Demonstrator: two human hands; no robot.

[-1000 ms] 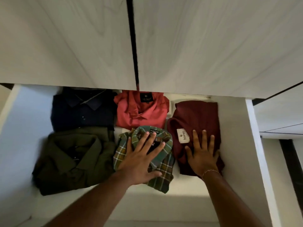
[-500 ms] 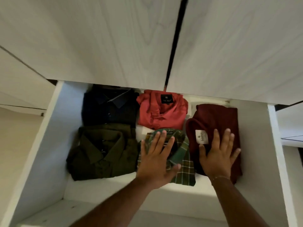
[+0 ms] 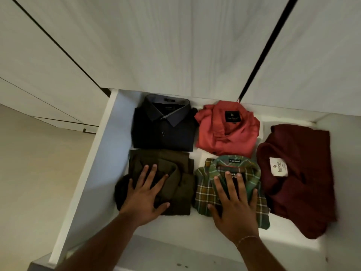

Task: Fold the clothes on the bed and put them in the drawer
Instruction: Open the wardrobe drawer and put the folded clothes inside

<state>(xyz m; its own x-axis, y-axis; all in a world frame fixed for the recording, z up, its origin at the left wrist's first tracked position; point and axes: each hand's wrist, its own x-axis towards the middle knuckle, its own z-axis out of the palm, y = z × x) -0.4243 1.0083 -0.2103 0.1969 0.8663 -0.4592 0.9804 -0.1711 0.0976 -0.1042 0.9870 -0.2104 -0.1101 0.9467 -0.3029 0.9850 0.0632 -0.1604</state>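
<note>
The white drawer [image 3: 93, 165] stands pulled out below pale cabinet doors [image 3: 175, 45], its far edge hidden under them and its right wall cut off by the frame. At near left the left hand [image 3: 143, 196] lies flat with fingers spread on the folded olive shirt [image 3: 175, 184], gripping nothing; the shirt's near left corner is too dark to make out. Beyond it lies the navy shirt [image 3: 164, 130], collar toward the far side. Right of the olive one, the right hand [image 3: 234, 208] presses open-palmed, fingers straight, on the green plaid shirt [image 3: 205, 192], covering part of its collar label. Far of that sits the coral shirt [image 3: 226, 132]. Rightmost lies the maroon garment [image 3: 300, 182], its near end blurred.
</note>
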